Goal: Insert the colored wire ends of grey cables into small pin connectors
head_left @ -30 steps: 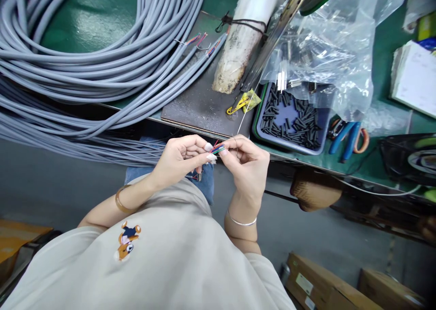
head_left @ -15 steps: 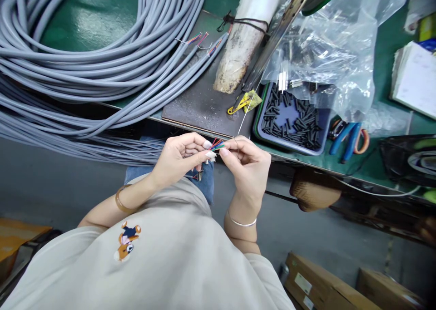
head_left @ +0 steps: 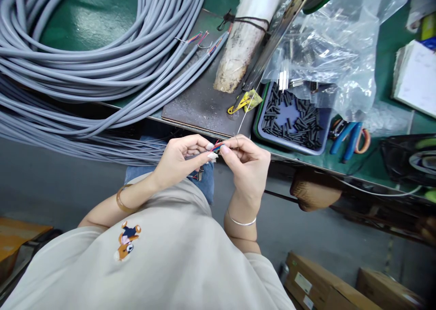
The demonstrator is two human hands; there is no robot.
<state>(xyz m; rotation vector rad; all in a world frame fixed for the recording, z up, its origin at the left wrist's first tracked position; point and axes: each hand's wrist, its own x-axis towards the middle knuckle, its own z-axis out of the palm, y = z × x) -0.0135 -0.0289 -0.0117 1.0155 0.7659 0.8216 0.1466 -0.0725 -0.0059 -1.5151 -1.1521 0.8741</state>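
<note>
Several thin coloured wires (head_left: 217, 147), red, blue and green among them, stretch between my fingertips over my lap. My left hand (head_left: 185, 155) pinches them between thumb and forefinger. From the other side my right hand (head_left: 245, 158) closes thumb and forefinger on the wires too. A thin pale solder strand (head_left: 243, 118) runs down from the bench to my right hand. Below my left fingers, a small metal connector (head_left: 200, 173) hangs near my jeans. My fingers hide most of the wires' length and their ends.
Thick coils of grey cable (head_left: 102, 69) cover the bench's left. A dark board (head_left: 204, 112) lies ahead. Further right are a blue tray (head_left: 293, 149) of black tubes, blue-handled pliers (head_left: 350, 142) and a plastic bag (head_left: 354, 65). The bench edge is just beyond my hands.
The wires between my fingertips have shifted slightly, and less of them shows. Both hands stay in nearly the same place.
</note>
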